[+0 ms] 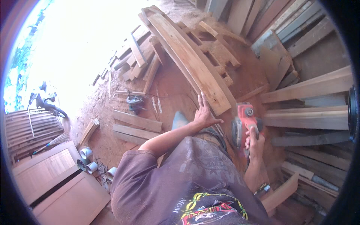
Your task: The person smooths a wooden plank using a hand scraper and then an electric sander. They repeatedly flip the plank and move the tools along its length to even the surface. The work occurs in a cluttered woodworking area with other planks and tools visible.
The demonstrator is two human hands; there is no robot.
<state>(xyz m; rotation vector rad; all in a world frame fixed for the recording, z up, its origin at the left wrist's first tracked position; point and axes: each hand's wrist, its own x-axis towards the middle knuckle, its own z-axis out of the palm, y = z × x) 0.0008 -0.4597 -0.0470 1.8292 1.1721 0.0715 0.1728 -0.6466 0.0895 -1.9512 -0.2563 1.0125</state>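
A long pale wooden plank [195, 60] stretches away from me, its near end close to my body, with a narrower strip of wood along its left side. My left hand [204, 115] rests at the left edge of that near end, fingers stretched out and thumb apart. To the right of the plank's end, my right hand [255, 144] is wrapped round the rear handle of a red electric planer [243, 122]. The planer is held beside the plank, apart from its top face. Its underside is hidden.
Cut blocks [221, 52] lie beyond the plank, and offcuts [131, 56] are heaped left of it. A blue-green power tool [135, 100] sits on the dusty floor near loose boards [137, 120]. Stacked timber [307, 118] lines the right; door panels [48, 168] lie at left.
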